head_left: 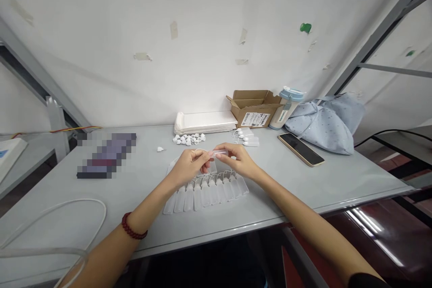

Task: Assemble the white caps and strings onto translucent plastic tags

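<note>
Above the middle of the table, a small translucent plastic bottle [221,152] lies sideways between my two hands. My right hand [242,160] is closed around its body. The fingers of my left hand [193,165] pinch together at its left end, and they hide whatever cap is there. Below my hands, a row of similar bottles [198,195] with white tops and thin cord loops lies flat, side by side. Part of another group of bottles behind the row is covered by my hands.
Beyond my hands are a pile of white caps [187,140], one loose cap [159,149] and several bottles [250,141]. White trays [205,121], a cardboard box [253,112] and a tumbler [286,108] stand by the wall. A phone [300,148] and blue cloth bag [327,123] lie right.
</note>
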`<state>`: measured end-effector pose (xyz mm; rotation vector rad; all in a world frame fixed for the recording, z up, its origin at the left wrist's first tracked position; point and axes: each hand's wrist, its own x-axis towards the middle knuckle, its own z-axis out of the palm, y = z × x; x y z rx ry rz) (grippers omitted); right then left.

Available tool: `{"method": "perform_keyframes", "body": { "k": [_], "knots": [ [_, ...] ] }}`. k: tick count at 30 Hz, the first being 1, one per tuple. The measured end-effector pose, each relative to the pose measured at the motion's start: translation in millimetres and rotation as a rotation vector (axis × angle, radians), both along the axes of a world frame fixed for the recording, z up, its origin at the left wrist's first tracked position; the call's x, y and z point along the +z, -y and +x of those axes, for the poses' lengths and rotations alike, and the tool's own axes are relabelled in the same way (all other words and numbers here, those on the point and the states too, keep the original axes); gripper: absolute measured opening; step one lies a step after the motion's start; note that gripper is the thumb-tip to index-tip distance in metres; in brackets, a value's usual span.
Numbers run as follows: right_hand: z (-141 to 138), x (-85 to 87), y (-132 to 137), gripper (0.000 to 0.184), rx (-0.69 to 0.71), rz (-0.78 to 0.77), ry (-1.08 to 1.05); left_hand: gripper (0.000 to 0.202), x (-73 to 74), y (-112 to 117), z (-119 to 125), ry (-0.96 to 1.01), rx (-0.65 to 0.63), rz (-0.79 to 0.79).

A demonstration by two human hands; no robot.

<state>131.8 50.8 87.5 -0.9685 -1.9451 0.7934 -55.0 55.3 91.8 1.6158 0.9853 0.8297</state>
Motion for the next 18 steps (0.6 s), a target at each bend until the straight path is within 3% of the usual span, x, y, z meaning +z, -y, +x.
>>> {"method": "perform_keyframes", "body": {
  "k": [5,12,15,18],
  "knots": [
    [1,-3.4,-3,0.030,-0.038,0.021,-0.001,0.040,-0.9,0,0,0.026,0.024,-0.057],
    [3,-6.7,-9,0.044,-0.078,-0.078,-0.053,0.040,-1.3,3,1,-0.123,-0.056,0.112],
    [13,-7.8,-19,0.040,-0.190,-0.034,-0.088,0.034,1.4,-6,-9,-0.225,0.009,0.210],
    [38,-9.2,-37,0.032,-0.384,0.068,-0.079,0.027,4.7,-22,-31,-0.426,0.158,0.387]
  ]
}}
